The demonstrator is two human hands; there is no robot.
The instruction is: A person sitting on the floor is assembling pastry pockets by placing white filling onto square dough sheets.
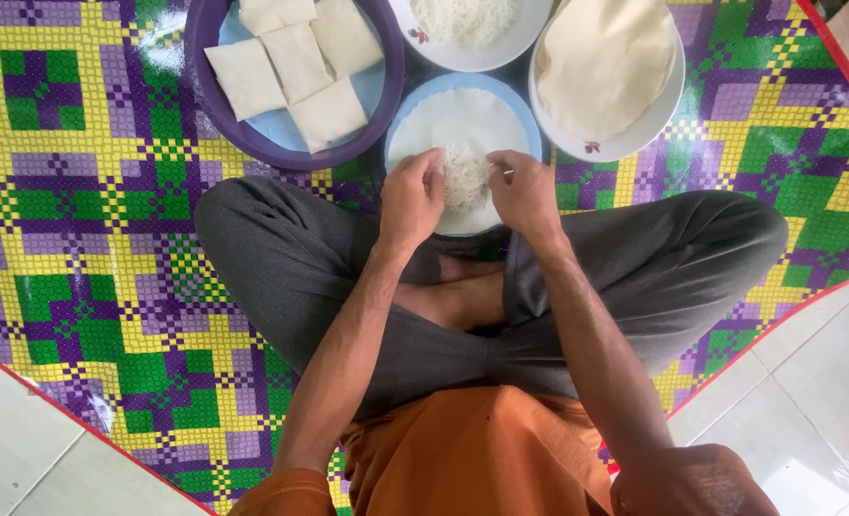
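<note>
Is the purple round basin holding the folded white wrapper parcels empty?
No: the purple round basin holds four folded white wrapper parcels lying on its light blue bottom.

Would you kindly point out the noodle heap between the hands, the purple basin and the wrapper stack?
noodle heap point(466, 178), head view, middle of the white strands.
purple basin point(198, 38), head view, left rim.
wrapper stack point(604, 62), head view, centre of the top sheet.

A small heap of thin white noodles point(465, 178) lies on a round white wrapper sheet point(463, 124), spread flat over a light blue plate point(530, 129) on the mat.
</note>
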